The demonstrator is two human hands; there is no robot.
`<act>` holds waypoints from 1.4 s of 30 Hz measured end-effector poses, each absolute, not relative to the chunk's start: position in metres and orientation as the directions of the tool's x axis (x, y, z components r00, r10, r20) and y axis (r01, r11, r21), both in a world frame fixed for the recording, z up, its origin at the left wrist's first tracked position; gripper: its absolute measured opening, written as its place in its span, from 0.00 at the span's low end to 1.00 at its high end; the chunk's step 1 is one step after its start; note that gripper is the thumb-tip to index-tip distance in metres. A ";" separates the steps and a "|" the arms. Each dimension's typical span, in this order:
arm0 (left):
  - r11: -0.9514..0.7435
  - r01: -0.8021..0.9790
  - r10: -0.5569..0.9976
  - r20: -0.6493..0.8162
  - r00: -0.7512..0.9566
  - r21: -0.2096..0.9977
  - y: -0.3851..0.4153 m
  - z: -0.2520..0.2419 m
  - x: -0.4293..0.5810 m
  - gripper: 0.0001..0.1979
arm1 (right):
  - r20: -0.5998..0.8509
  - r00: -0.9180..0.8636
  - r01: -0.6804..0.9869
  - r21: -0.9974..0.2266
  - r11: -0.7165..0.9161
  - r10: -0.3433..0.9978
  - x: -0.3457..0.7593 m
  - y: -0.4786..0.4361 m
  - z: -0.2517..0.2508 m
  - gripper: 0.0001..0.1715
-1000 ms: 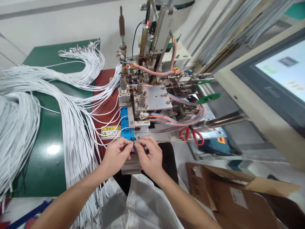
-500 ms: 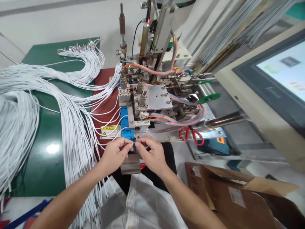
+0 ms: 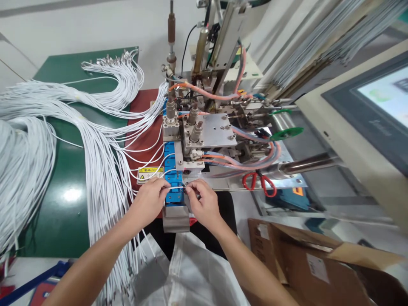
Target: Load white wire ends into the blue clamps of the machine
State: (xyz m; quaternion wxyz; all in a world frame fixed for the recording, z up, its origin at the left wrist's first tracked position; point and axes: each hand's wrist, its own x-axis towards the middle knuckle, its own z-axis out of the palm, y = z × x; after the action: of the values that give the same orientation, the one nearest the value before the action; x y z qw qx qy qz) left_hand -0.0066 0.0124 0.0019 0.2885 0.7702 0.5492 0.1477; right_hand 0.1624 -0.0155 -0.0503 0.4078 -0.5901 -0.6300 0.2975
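Observation:
My left hand (image 3: 149, 202) and my right hand (image 3: 204, 203) both pinch one thin white wire (image 3: 176, 187), stretched level between them over the blue fixture block (image 3: 174, 170) at the front of the machine (image 3: 204, 131). The hands are a few centimetres apart, fingers closed on the wire. More white wires (image 3: 105, 170) fan out to the left from the fixture across the red mat (image 3: 143, 127) and the green table (image 3: 60, 199).
Red-handled scissors (image 3: 259, 182) lie on the machine's plate to the right. A touch screen panel (image 3: 379, 110) stands at far right. An open cardboard box (image 3: 312, 263) is at lower right, a white plastic bag (image 3: 188, 276) below my hands. Thick wire bundles (image 3: 25, 161) cover the left.
My hands have moved apart and slightly up, drawing the wire taut across the blue block. The view has shifted a little to the left.

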 end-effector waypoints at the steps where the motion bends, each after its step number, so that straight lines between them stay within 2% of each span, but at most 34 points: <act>1: -0.229 0.768 0.932 -0.093 0.350 0.598 0.013 0.002 -0.006 0.07 | 0.161 0.037 0.507 -0.854 0.120 0.986 0.162 -0.016 -0.050 0.07; 11: -0.270 0.807 0.920 -0.108 0.378 0.525 0.014 0.000 -0.003 0.09 | -0.042 0.021 0.476 -0.878 -0.047 0.999 0.165 -0.008 -0.049 0.07; 14: -0.286 0.807 0.914 -0.105 0.391 0.518 0.014 0.001 -0.002 0.10 | 0.023 -0.095 0.521 -0.851 0.069 0.995 0.170 -0.004 -0.044 0.10; 18: -0.316 0.812 0.907 -0.094 0.410 0.490 0.013 0.002 -0.002 0.10 | 0.175 -0.200 0.664 -0.700 0.264 0.964 0.174 0.004 -0.041 0.15; 21: -0.333 0.815 0.903 -0.089 0.420 0.474 0.012 0.002 -0.001 0.11 | 0.227 -0.216 0.709 -0.633 0.312 0.950 0.170 0.006 -0.047 0.15; 24: -0.331 0.826 0.901 -0.107 0.420 0.455 0.011 0.003 -0.001 0.12 | 0.227 -0.123 0.681 -0.688 0.248 0.966 0.162 0.003 -0.056 0.17; 27: -0.337 0.837 0.898 -0.119 0.424 0.431 0.010 0.002 0.000 0.12 | 0.153 0.037 0.597 -0.796 0.101 0.987 0.153 -0.003 -0.062 0.18; 30: -0.349 0.860 0.899 -0.126 0.419 0.372 0.009 0.000 0.000 0.11 | 0.077 0.111 0.502 -0.865 0.011 0.991 0.147 -0.007 -0.065 0.19; 34: -0.360 0.889 0.903 -0.133 0.408 0.284 0.005 0.002 0.003 0.11 | 0.037 0.116 0.478 -0.878 -0.023 0.993 0.147 -0.007 -0.066 0.18; 38: -0.447 0.880 0.885 -0.062 0.461 0.162 0.003 0.006 0.003 0.11 | 0.000 0.099 0.485 -0.873 -0.048 0.995 0.151 -0.005 -0.062 0.20; 42: -0.518 0.830 0.849 0.004 0.529 0.208 0.002 0.004 -0.003 0.12 | 0.017 0.178 0.414 -0.908 -0.059 0.984 0.160 -0.005 -0.058 0.19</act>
State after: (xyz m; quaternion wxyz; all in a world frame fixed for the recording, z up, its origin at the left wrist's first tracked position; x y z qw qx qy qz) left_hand -0.0034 0.0016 0.0039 0.0906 0.8696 0.4826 0.0526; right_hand 0.1595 -0.0049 -0.0582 0.4187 -0.6432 -0.5433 0.3404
